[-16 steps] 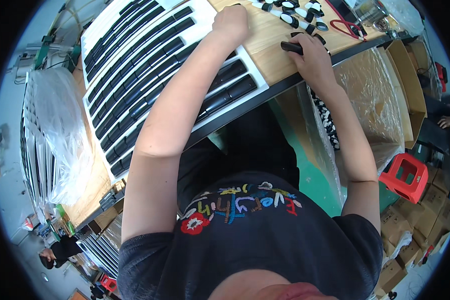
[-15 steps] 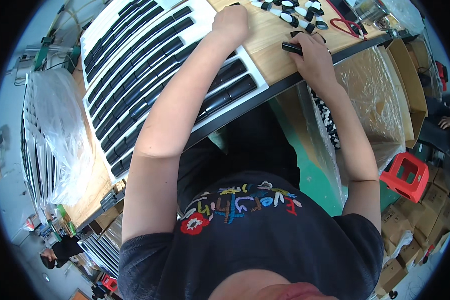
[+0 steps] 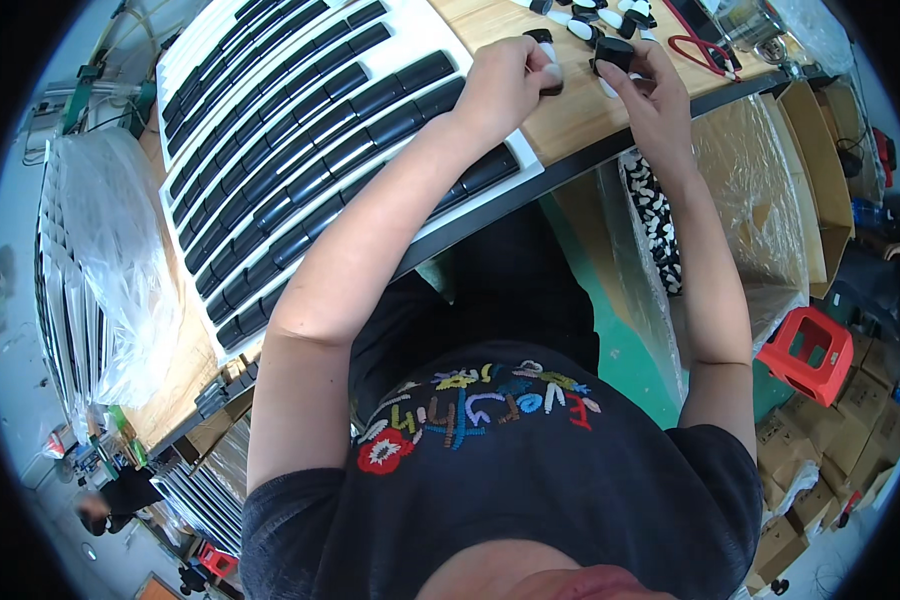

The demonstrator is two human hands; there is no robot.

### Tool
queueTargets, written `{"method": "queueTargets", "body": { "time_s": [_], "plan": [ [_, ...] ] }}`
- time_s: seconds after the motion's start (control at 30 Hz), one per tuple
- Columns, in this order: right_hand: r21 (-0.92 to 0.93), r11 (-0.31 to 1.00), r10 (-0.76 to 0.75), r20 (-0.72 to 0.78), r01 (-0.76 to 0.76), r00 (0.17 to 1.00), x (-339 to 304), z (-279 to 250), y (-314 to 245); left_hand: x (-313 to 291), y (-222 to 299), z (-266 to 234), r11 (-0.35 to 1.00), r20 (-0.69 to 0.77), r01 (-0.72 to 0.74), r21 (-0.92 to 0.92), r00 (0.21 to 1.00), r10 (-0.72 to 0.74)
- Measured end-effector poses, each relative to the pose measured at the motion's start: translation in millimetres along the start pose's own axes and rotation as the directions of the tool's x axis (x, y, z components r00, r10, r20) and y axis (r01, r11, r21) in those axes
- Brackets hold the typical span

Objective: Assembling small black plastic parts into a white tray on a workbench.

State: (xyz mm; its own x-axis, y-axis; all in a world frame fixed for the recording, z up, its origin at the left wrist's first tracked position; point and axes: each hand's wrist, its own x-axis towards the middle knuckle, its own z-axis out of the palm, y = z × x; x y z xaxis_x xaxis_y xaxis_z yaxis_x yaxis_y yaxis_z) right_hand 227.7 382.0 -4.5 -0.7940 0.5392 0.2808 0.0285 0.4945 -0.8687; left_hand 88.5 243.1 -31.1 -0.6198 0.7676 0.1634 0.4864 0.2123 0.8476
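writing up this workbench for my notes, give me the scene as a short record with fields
left hand: at a black-and-white piece, grip partly hidden
right hand: holding a black cylinder
tray: white tray with rows of black cylindrical parts
loose: black-and-white pieces scattered on the wooden tabletop
below table edge: clear plastic beside more black-and-white pieces
floor: red stool
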Motion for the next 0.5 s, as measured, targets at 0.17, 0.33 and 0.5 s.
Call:
{"method": "queueTargets", "body": {
  "time_s": [0.17,0.33,0.5],
  "plan": [
    [-0.037,0.992,-0.117,0.020,0.118,0.993,3.3,7.2,-12.9,-9.0,-7.5,4.7,0.984,-0.005,-0.128,0.127,0.992,0.129],
    [-0.113,0.971,-0.198,0.127,0.213,0.972,6.4,10.3,-11.7,-11.0,-2.7,4.6,0.985,0.014,-0.081,0.154,0.997,0.080],
    [-0.120,0.961,-0.227,0.175,0.250,0.958,5.8,6.9,-10.6,-10.5,-6.5,5.4,0.969,0.004,-0.155,0.190,0.988,0.157]
  ]
}}
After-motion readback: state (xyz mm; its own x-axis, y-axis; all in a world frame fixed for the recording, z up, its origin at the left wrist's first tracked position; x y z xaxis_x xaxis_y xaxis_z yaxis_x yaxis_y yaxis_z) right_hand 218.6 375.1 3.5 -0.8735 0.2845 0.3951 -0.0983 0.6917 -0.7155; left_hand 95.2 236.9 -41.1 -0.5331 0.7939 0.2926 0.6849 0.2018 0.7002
